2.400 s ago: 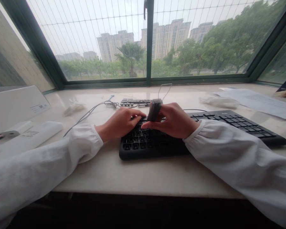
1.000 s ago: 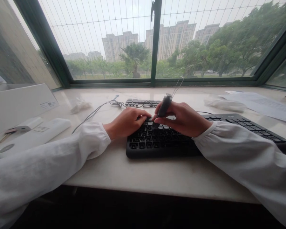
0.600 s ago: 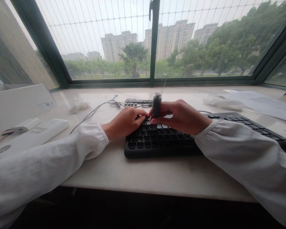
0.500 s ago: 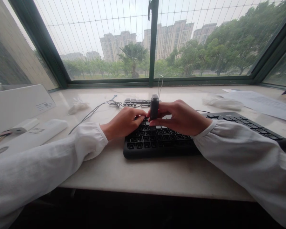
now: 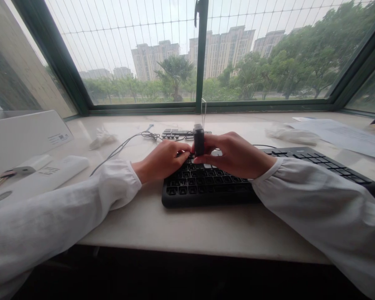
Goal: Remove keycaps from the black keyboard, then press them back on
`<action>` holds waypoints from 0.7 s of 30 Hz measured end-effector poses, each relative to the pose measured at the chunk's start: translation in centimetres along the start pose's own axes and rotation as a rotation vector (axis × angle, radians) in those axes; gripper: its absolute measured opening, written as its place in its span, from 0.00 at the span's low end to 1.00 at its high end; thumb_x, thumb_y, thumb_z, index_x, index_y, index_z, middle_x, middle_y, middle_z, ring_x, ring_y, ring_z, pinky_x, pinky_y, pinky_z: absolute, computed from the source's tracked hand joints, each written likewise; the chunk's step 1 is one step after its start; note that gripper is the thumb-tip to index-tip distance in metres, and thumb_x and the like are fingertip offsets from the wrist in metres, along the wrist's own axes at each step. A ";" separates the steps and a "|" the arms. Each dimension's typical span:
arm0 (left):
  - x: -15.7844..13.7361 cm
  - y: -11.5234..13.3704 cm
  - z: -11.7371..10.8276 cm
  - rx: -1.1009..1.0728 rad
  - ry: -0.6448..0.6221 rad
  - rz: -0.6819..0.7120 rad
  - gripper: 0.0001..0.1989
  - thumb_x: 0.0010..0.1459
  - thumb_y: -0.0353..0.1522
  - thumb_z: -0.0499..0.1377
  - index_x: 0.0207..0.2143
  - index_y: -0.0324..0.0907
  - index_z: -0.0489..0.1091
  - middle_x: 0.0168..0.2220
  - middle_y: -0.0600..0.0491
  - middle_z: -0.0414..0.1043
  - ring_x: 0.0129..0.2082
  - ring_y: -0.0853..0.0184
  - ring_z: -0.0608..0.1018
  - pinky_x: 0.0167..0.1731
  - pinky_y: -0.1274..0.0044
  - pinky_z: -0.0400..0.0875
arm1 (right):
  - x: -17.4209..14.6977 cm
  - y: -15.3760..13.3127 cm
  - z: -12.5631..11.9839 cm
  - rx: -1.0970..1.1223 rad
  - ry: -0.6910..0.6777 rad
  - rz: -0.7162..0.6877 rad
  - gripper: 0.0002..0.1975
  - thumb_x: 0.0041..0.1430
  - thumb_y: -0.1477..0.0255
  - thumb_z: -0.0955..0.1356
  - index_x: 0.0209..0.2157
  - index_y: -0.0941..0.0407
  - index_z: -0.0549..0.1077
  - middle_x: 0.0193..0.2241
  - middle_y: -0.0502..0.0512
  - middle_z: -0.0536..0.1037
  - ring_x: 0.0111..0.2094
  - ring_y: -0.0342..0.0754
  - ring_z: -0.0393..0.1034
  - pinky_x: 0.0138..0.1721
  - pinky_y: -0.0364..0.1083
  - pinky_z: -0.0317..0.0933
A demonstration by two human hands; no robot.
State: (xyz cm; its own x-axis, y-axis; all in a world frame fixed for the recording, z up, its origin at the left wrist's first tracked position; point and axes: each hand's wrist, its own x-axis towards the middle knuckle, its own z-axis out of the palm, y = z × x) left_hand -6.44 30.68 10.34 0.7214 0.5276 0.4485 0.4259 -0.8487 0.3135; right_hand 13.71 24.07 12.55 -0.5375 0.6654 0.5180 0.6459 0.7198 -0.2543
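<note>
A black keyboard (image 5: 212, 200) lies on the pale tabletop. Across its left part the sockets show without keycaps, while caps remain on its right part. My right hand (image 5: 239, 156) grips a black keycap puller (image 5: 198, 141) held upright over the upper keys, its thin wire loop pointing up. Whether its lower end touches the keyboard is hidden. My left hand (image 5: 165, 160) rests at the keyboard's upper left, thumb and fingers pressed together beside the puller. What those fingers hold, if anything, cannot be made out. Loose keycaps (image 5: 175, 133) lie in rows just behind my hands.
A dark cable (image 5: 121, 146) lies left of the loose keycaps. At the left are a white box (image 5: 25, 129), a white elongated device (image 5: 50, 175) and a crumpled clear bag (image 5: 102, 138). Another bag (image 5: 292, 135) and paper sheets (image 5: 346, 135) lie at the right, before the window.
My right hand has shifted slightly left with the keycap puller, bringing it closer to my left fingers. My left hand stays nearly where it was.
</note>
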 end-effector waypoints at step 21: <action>-0.1 0.2 -0.2 -0.023 -0.018 -0.003 0.13 0.61 0.29 0.53 0.40 0.43 0.78 0.36 0.54 0.80 0.33 0.69 0.77 0.35 0.78 0.67 | -0.5 0.3 0.5 0.127 0.015 0.008 0.08 0.62 0.68 0.68 0.38 0.58 0.69 0.32 0.53 0.77 0.32 0.45 0.75 0.34 0.42 0.66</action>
State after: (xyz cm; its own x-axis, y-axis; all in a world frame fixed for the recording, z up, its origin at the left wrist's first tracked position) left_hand -6.50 30.49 10.52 0.7301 0.5294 0.4321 0.4157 -0.8459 0.3341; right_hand 13.90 24.04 11.78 -0.5235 0.6688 0.5279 0.5758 0.7344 -0.3594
